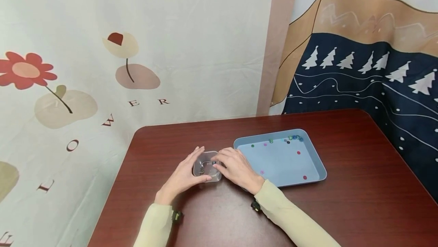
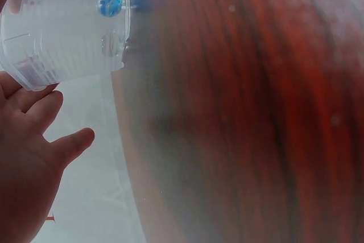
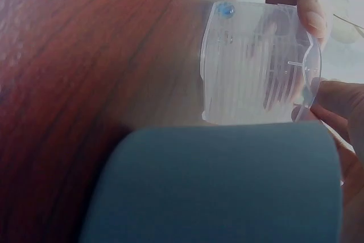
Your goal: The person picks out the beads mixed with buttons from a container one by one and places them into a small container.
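Observation:
A clear plastic container [image 1: 207,179] stands on the table left of the tray. My left hand [image 1: 181,176] holds it, thumb on the near side and fingers along the far side. Inside, a blue swirled marble [image 2: 110,4] and a paler glass marble [image 2: 112,44] show through the wall in the left wrist view. My right hand [image 1: 237,169] reaches across the container's right rim, thumb and forefinger pinching a small bluish marble [image 1: 214,162] over the opening.
A blue-grey tray [image 1: 280,161] lies to the right, under my right hand's side. Several small round pieces in it are green, pink, blue, black and red, many gathered in the far right corner. The dark red wooden table [image 1: 369,186] meets printed curtains behind.

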Available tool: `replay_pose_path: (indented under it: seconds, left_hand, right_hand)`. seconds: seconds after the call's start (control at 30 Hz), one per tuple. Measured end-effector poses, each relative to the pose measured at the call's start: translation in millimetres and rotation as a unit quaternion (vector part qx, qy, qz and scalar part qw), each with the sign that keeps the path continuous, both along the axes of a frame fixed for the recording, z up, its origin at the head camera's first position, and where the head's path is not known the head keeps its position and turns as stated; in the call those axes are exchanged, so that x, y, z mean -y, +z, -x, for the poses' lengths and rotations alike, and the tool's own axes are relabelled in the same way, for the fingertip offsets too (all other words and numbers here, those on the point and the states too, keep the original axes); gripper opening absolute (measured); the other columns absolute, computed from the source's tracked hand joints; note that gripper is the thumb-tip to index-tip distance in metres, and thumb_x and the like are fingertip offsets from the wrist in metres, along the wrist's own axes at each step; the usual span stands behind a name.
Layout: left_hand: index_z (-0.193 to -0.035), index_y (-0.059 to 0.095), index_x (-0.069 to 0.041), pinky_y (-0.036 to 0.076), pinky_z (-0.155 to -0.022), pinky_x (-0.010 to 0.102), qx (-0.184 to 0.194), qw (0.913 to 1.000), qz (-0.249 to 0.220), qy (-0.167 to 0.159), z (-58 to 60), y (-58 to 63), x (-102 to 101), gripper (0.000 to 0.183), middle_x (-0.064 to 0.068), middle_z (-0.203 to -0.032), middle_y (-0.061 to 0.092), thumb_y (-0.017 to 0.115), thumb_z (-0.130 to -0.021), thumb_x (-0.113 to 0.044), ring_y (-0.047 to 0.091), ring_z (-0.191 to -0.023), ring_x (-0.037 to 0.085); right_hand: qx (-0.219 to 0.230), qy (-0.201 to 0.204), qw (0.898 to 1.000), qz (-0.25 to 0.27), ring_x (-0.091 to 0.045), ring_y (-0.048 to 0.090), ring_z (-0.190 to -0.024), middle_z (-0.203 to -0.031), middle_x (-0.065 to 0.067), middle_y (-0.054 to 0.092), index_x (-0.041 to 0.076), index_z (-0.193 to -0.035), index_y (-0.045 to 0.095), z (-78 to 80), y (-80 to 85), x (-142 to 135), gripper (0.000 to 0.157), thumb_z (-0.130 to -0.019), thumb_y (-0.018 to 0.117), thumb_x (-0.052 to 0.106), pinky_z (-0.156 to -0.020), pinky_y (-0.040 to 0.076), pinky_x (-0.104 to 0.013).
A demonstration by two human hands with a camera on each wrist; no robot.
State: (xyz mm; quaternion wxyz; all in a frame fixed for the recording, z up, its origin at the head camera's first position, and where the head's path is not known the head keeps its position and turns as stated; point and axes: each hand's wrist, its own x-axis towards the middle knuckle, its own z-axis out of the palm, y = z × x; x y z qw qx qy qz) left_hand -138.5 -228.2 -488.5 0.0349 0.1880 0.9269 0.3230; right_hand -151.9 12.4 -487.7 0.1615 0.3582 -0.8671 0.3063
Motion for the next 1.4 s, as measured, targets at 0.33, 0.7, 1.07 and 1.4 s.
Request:
replay_pose_path:
  seconds: [0.33, 0.7, 1.07, 1.4]
  left_hand:
    - [-0.16, 0.039, -0.011, 0.033, -0.119, 0.059, -0.013, 0.9999, 0.007, -0.007, 0.5, 0.1, -0.6, 0.105, 0.006, -0.166, 0.036, 0.085, -0.079, -0.058, 0.028, -0.155, 0.028]
    - [-0.159, 0.04, -0.009, 0.034, -0.118, 0.061, -0.031, 0.9994, 0.013, -0.013, 1.3, -2.1, 0.2, 0.103, 0.009, -0.165, 0.037, 0.086, -0.079, -0.055, 0.028, -0.155, 0.031]
    - [-0.158, 0.041, -0.006, 0.024, -0.125, 0.055, -0.045, 0.998, 0.033, -0.029, 1.9, -1.6, 1.0, 0.1, 0.008, -0.164, 0.04, 0.086, -0.08, -0.052, 0.027, -0.155, 0.027]
    - [-0.159, 0.042, -0.013, 0.025, -0.123, 0.059, -0.055, 0.997, 0.037, -0.039, 1.9, -0.7, 1.8, 0.097, 0.007, -0.164, 0.04, 0.084, -0.082, -0.054, 0.027, -0.155, 0.028]
  right_hand:
    - [0.007, 0.002, 1.0, 0.009, -0.02, 0.064, -0.116, -0.118, 0.003, 0.073, 0.015, -0.119, 0.077, -2.9, 5.7, -7.3, 0.024, -0.096, 0.076, 0.023, -0.094, 0.052, -0.044]
    - [-0.009, -0.006, 1.0, 0.017, -0.024, 0.062, -0.127, -0.129, -0.002, 0.071, 0.013, -0.124, 0.075, -11.8, 35.0, -34.2, 0.031, -0.096, 0.076, 0.026, -0.106, 0.049, -0.051]
    - [0.02, -0.033, 0.999, 0.009, -0.028, 0.054, -0.138, -0.143, -0.006, 0.063, 0.011, -0.136, 0.069, -8.5, 52.3, -84.3, 0.047, -0.093, 0.08, 0.029, -0.111, 0.044, -0.057]
    - [0.037, -0.087, 0.996, 0.004, -0.033, 0.052, -0.139, -0.145, -0.009, 0.062, 0.01, -0.138, 0.068, 4.7, 49.3, -139.5, 0.049, -0.093, 0.08, 0.026, -0.111, 0.041, -0.062]
